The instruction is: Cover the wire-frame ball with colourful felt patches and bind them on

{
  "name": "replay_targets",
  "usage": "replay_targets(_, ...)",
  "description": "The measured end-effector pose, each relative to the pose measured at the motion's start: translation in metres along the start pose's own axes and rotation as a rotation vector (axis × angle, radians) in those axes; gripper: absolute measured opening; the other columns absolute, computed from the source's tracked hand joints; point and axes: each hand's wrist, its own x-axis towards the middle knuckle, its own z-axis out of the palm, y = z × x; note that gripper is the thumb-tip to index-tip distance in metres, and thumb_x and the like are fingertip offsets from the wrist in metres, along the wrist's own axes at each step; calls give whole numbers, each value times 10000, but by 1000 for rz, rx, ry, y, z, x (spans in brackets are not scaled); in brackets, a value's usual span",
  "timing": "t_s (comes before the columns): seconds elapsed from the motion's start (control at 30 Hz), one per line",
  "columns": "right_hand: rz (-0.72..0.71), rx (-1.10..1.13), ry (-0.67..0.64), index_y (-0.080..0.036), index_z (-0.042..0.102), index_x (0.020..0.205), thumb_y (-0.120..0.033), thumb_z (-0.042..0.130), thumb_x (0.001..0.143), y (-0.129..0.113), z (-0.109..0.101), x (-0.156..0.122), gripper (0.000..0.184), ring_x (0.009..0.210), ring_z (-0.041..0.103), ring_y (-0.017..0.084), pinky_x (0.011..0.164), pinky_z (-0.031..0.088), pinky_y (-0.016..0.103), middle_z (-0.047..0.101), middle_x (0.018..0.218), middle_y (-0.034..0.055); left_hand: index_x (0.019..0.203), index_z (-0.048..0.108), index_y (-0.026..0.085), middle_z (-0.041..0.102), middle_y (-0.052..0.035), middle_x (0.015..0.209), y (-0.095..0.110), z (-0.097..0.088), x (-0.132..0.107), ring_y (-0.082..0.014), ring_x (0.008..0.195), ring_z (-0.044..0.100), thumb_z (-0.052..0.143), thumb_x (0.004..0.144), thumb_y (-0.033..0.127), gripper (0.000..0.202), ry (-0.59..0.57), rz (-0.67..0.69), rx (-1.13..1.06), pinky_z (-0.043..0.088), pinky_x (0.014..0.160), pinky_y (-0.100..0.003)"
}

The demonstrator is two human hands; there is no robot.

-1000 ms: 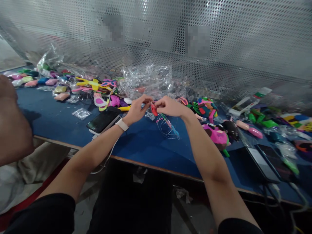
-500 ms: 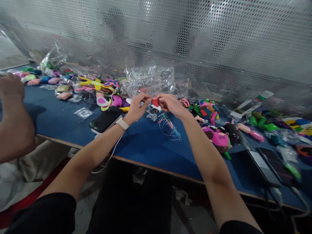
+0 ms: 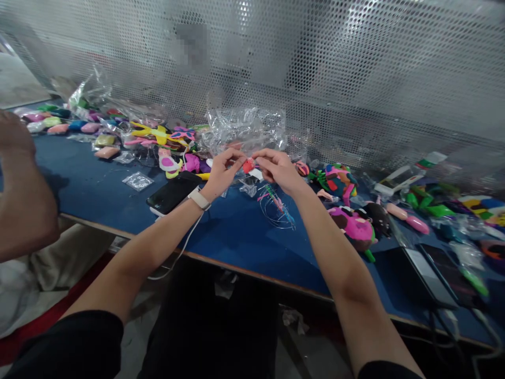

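Observation:
Above the blue table, a small red piece (image 3: 248, 166) with a shiny, clear-looking top edge is held up between both hands; its exact kind is too small to make out. My left hand (image 3: 223, 171) pinches its left side with thumb and forefinger. From the right, my right hand (image 3: 278, 169) closes its fingertips at the upper right edge of the piece. Just behind the fingers lies a small white thing (image 3: 257, 173), partly hidden. A crumpled clear packet (image 3: 248, 188) lies below the hands, beside a tangle of coloured strands and thin wire (image 3: 279, 206).
A black phone (image 3: 173, 193) lies left of my wrist. Colourful modelled clay pieces (image 3: 353, 226) stand at right, near several dark devices with cables (image 3: 424, 273). Wrapped clay packs (image 3: 74, 126) line the back left. Another person's arm (image 3: 23, 184) rests at far left. A perforated metal panel (image 3: 252, 58) rises behind.
The red piece has tilted slightly and shows more shine at its top. My right fingers have spread a little. The whole view has shifted slightly.

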Motion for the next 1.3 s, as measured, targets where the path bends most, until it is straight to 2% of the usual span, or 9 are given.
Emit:
replay_targets(0.07,-24,-19,20,-239,764,1111,-552,799,968,-1,3,-1,346,594,392,121,564,298,337,591,766,-11,1002,768,231,785,-33,960,4,1,-2,-143,816,681,685,1086,304,139,30,29,31,543,719,-298)
replay_targets(0.2,-55,-50,65,-220,806,1046,-622,898,877,-8,10,-5,446,616,473,120,571,333,334,659,817,16,976,749,228,740,-22,898,12,4,-6,-146,779,628,669,1088,264,143,111,122,149,522,740,-319)
replay_targets(0.37,-44,-26,118,-216,791,1080,-709,924,804,-12,14,-6,581,627,538,118,545,384,331,753,991,63,982,743,241,722,-22,890,17,5,-7,-162,795,623,657,1085,237,135,100,180,203,518,749,-332)
replay_targets(0.5,-41,-16,76,-233,795,1018,-695,933,804,-6,11,-4,527,618,521,137,557,364,330,667,770,11,987,726,249,731,-28,909,17,5,-8,-174,830,644,636,1110,289,157,76,162,244,530,777,-345)
replay_targets(0.63,31,6,54,-244,796,998,-682,913,831,1,9,-1,483,604,409,149,552,272,326,494,598,-37,987,708,244,723,-38,935,16,6,-10,-179,836,645,602,1135,324,200,71,183,259,525,767,-347)
replay_targets(0.83,144,141,-68,-240,664,845,-681,918,820,-1,12,-1,510,649,302,135,566,158,320,406,674,-40,996,699,235,739,-44,950,10,9,-10,-171,841,661,608,1142,344,204,60,138,203,554,778,-345)
replay_targets(1.0,190,249,-186,-235,622,837,-654,898,856,-3,10,-3,502,646,240,126,578,111,315,367,701,-48,1007,724,228,782,-35,944,1,10,-6,-148,821,697,641,1119,318,166,0,49,94,564,738,-300)
replay_targets(1.13,199,172,-207,-232,599,810,-630,830,946,-5,4,-4,480,627,240,125,562,119,312,346,679,-54,1005,740,227,798,-38,977,1,9,-5,-147,847,706,660,1094,272,128,-6,35,127,580,766,-302)
replay_targets(1.3,132,34,-200,-220,686,851,-626,795,990,-10,1,-5,443,636,327,132,548,192,306,409,684,-33,1043,740,231,797,-43,1009,5,12,-7,-150,881,720,651,1097,265,110,-20,52,89,608,795,-313)
